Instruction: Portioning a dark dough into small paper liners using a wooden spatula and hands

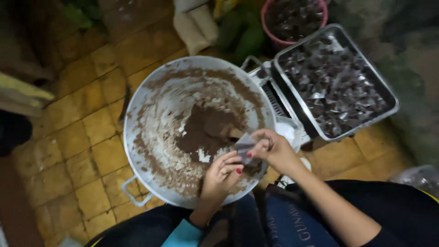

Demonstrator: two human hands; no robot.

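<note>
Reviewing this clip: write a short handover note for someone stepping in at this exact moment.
Left hand and right hand together pinch a small clear packet over the big metal pan.
Brown paste sits in the pan's middle with a wooden scoop stuck in it.
Done: filled packets pile up in the steel tray and pink tub beyond.
Left: plenty of paste remains; the packet in hand is not yet set down.
</note>
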